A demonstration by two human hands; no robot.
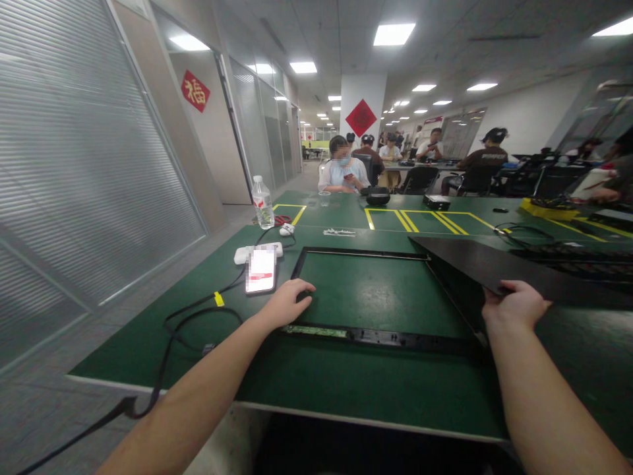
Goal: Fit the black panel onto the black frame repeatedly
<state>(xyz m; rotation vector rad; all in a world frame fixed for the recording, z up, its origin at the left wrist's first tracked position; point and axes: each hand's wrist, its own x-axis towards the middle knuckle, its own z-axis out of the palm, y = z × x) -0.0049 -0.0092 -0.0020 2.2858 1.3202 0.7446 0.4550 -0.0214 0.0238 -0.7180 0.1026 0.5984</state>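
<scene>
A thin black rectangular frame lies flat on the green table in front of me. My left hand rests curled on the frame's near left corner, fingers pressed down on it. My right hand grips the near edge of a large black panel, lifted and tilted up to the right of the frame. A strip of green circuit board shows along the frame's near edge.
A phone and a white power strip lie left of the frame, with black cables trailing off the table. A water bottle stands farther back. Several people sit at tables behind. A glass wall runs along the left.
</scene>
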